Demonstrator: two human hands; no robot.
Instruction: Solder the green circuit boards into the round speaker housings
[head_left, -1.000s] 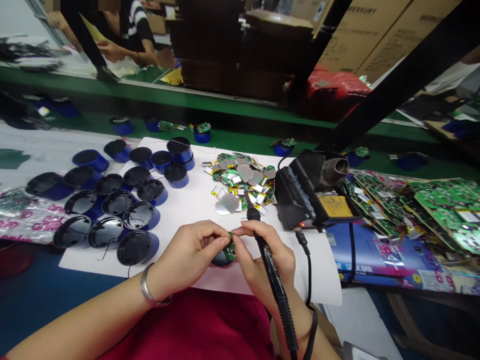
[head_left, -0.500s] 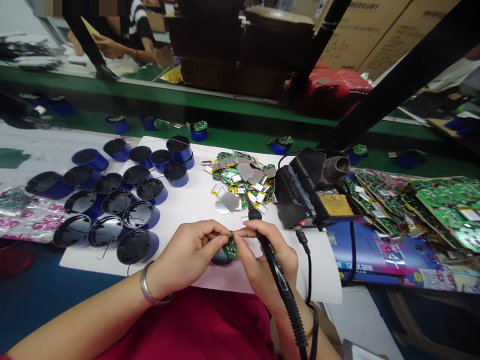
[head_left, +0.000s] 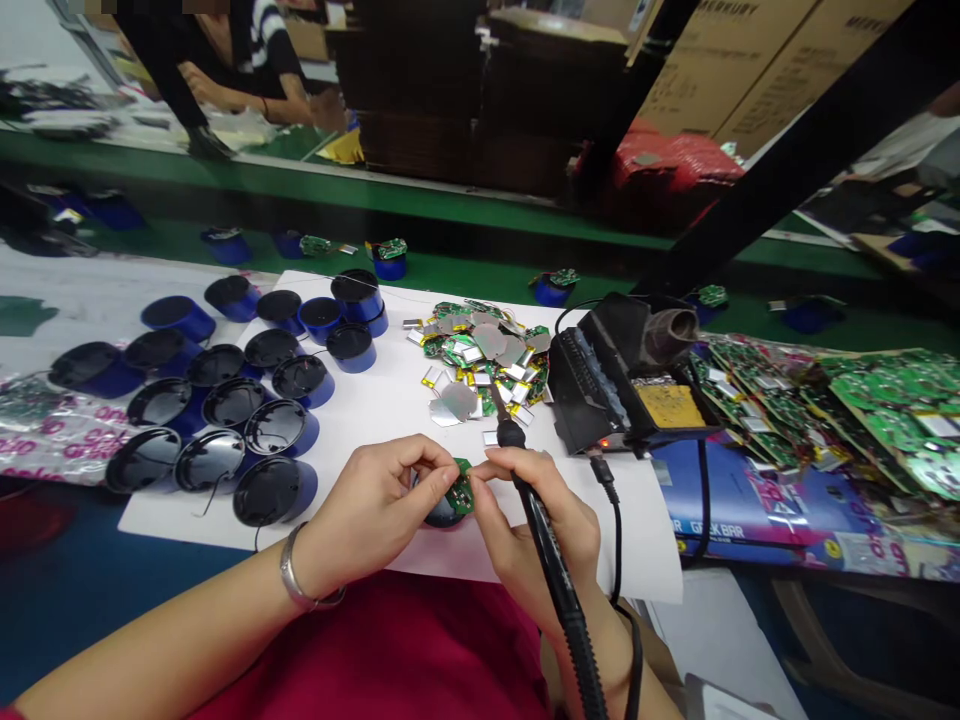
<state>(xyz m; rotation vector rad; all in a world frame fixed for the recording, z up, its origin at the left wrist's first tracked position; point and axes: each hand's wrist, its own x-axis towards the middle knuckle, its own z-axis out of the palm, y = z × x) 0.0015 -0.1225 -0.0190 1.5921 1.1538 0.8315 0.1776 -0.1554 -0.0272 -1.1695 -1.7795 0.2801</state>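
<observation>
Between thumb and fingers my left hand [head_left: 397, 490] pinches a small green circuit board [head_left: 462, 490]. The board is above a dark round cup [head_left: 439, 514], mostly hidden under my fingers. My right hand [head_left: 544, 515] holds a black soldering iron [head_left: 551, 555], its tip pointing away over the white sheet. The right thumb and forefinger meet at the board's right edge; whether they grip a fine wire there is too small to tell. Just beyond lies a pile of boards and silver batteries [head_left: 487, 355].
Several blue cups with black insides [head_left: 274, 490] stand to the left. A soldering stand [head_left: 592, 385] with a yellow sponge [head_left: 669, 406] is at the right, beside stacked board panels [head_left: 892, 410]. A green conveyor [head_left: 465, 225] carries more cups. Across it sits a person [head_left: 274, 70].
The cups on the conveyor have shifted slightly left. My hands keep almost the same place, and the right fingertips have shifted slightly at the board's edge.
</observation>
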